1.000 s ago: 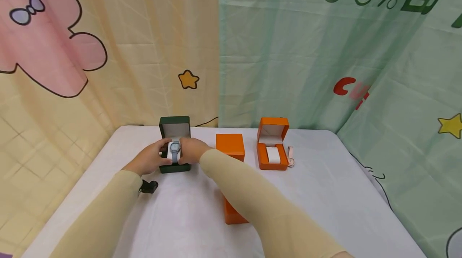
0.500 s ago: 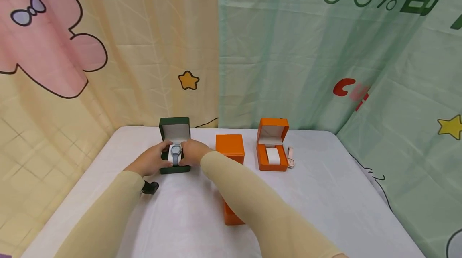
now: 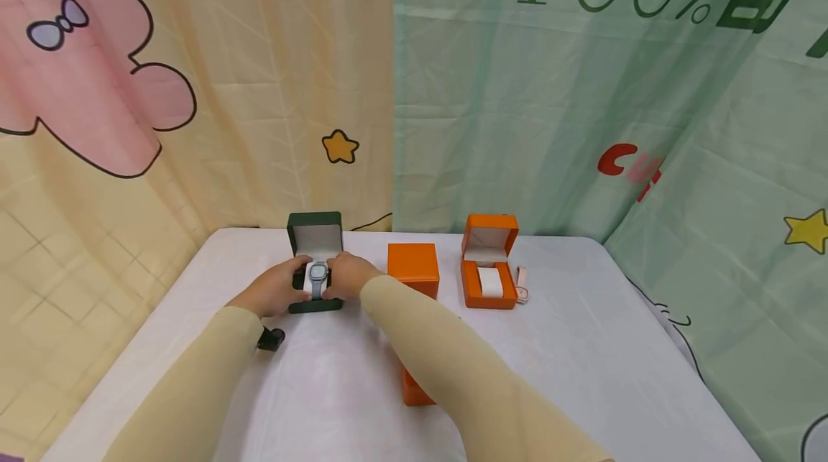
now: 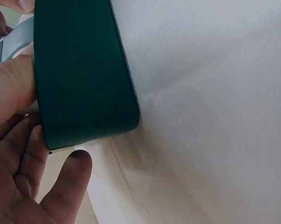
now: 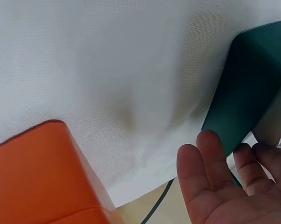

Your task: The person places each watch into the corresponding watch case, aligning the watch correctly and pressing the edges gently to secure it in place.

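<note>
At the left back of the table, a green watch box (image 3: 315, 220) stands with its lid raised. A wristwatch (image 3: 318, 274) with a grey-blue strap sits round a white cushion in the box. My left hand (image 3: 274, 288) holds the cushion from the left, its thumb over the front wall. From the other side my right hand (image 3: 352, 275) pinches the cushion with thumb and fingers. In the left wrist view the box wall (image 4: 84, 70) hides much of the cushion. Some outer fingers (image 5: 191, 172) of the right hand extend beside the box in the right wrist view.
Right of centre stands a closed orange box (image 3: 412, 261); another orange box (image 3: 416, 389) lies nearer, partly behind the right sleeve. An open orange watch box (image 3: 489, 297) holds a white cushion. A pink-strapped watch (image 3: 521, 286) lies beside it. Curtains surround the white-covered table (image 3: 582, 347).
The watch and its cushion sit slightly lower in the green box than a second ago, with both hands moving down along with them. The head view has tilted slightly.
</note>
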A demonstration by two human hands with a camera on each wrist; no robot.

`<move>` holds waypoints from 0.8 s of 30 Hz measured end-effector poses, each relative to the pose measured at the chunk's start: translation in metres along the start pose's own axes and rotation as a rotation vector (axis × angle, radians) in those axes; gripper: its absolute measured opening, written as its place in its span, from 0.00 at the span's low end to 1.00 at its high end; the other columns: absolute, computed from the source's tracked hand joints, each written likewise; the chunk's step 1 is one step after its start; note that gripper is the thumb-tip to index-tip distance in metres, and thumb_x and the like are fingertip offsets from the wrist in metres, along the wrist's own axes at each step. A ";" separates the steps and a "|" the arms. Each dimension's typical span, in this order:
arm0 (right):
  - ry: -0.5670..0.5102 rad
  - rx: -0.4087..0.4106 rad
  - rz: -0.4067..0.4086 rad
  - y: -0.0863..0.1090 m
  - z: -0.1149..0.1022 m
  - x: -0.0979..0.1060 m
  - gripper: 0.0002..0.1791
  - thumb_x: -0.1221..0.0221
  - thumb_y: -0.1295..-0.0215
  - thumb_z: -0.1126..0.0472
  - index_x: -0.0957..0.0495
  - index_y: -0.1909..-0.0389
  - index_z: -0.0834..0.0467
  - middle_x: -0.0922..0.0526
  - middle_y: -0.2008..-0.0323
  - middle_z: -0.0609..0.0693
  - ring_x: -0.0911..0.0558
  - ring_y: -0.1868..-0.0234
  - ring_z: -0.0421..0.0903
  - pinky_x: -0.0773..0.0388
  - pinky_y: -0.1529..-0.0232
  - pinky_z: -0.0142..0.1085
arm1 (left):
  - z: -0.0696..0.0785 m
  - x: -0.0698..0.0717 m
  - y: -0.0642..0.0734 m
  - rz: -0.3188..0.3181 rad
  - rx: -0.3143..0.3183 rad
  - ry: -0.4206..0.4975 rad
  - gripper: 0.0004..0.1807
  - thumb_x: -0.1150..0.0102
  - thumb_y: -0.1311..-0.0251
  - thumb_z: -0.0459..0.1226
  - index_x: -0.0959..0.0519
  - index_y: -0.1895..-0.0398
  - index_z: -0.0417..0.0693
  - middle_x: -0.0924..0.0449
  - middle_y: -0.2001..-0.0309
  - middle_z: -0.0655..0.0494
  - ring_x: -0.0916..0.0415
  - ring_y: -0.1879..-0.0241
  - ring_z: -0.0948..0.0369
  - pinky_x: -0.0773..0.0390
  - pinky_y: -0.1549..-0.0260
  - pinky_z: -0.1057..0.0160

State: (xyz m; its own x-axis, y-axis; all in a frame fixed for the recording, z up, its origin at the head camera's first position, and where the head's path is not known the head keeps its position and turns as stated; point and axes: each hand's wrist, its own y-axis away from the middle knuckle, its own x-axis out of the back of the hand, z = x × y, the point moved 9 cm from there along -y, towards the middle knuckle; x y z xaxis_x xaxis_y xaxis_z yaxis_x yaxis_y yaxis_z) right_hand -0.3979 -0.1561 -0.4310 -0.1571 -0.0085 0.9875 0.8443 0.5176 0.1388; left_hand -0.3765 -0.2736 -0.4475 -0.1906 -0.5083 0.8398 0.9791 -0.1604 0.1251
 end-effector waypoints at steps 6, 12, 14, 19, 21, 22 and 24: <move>-0.014 -0.014 -0.016 0.000 0.001 -0.002 0.31 0.31 0.33 0.40 0.22 0.35 0.51 0.18 0.44 0.47 0.23 0.55 0.40 0.21 0.37 0.31 | -0.001 -0.002 0.001 -0.006 0.015 0.001 0.43 0.28 0.35 0.38 0.39 0.21 0.41 0.33 0.26 0.31 0.29 0.33 0.40 0.32 0.29 0.33; -0.004 -0.010 -0.010 0.000 0.000 0.000 0.32 0.32 0.32 0.40 0.23 0.32 0.50 0.19 0.42 0.47 0.23 0.55 0.40 0.21 0.38 0.30 | 0.001 0.000 0.001 -0.001 0.015 -0.004 0.42 0.29 0.34 0.38 0.39 0.21 0.42 0.33 0.26 0.31 0.29 0.32 0.40 0.32 0.29 0.33; -0.009 -0.011 -0.011 0.000 0.000 0.000 0.32 0.31 0.32 0.40 0.23 0.32 0.50 0.19 0.42 0.47 0.23 0.55 0.40 0.21 0.37 0.30 | 0.000 0.000 0.001 -0.006 0.022 -0.004 0.43 0.29 0.34 0.38 0.39 0.21 0.42 0.33 0.26 0.31 0.30 0.32 0.40 0.33 0.29 0.33; -0.023 -0.020 -0.018 0.000 0.002 -0.001 0.33 0.31 0.33 0.40 0.23 0.32 0.50 0.20 0.42 0.48 0.23 0.55 0.40 0.20 0.38 0.31 | 0.000 -0.001 0.000 -0.012 0.028 0.001 0.43 0.28 0.35 0.38 0.39 0.21 0.42 0.33 0.25 0.32 0.30 0.32 0.40 0.33 0.29 0.33; -0.030 -0.023 -0.020 0.000 0.002 -0.001 0.33 0.31 0.33 0.40 0.23 0.32 0.50 0.20 0.42 0.48 0.23 0.56 0.40 0.20 0.38 0.31 | 0.000 -0.001 0.000 -0.013 0.025 0.000 0.43 0.28 0.35 0.38 0.39 0.21 0.42 0.33 0.26 0.31 0.29 0.33 0.40 0.33 0.29 0.33; -0.030 -0.023 -0.020 0.000 0.002 -0.001 0.32 0.31 0.33 0.40 0.23 0.33 0.50 0.20 0.43 0.48 0.23 0.56 0.40 0.20 0.38 0.31 | 0.000 -0.001 0.000 -0.014 0.025 0.000 0.43 0.28 0.35 0.38 0.39 0.21 0.42 0.33 0.26 0.31 0.29 0.33 0.40 0.32 0.29 0.33; -0.036 -0.025 -0.019 0.000 0.002 -0.001 0.32 0.31 0.33 0.40 0.22 0.33 0.50 0.20 0.43 0.48 0.23 0.56 0.40 0.20 0.38 0.32 | 0.000 0.000 0.000 -0.015 0.022 -0.006 0.43 0.28 0.35 0.39 0.39 0.21 0.41 0.33 0.26 0.31 0.29 0.34 0.41 0.32 0.30 0.33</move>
State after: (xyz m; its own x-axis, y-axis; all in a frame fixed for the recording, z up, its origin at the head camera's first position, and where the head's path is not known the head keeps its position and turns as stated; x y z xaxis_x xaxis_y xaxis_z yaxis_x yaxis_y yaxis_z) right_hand -0.3989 -0.1539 -0.4326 -0.1908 0.0127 0.9815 0.8534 0.4962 0.1595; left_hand -0.3760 -0.2734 -0.4478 -0.2052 -0.5011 0.8407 0.9774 -0.1495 0.1494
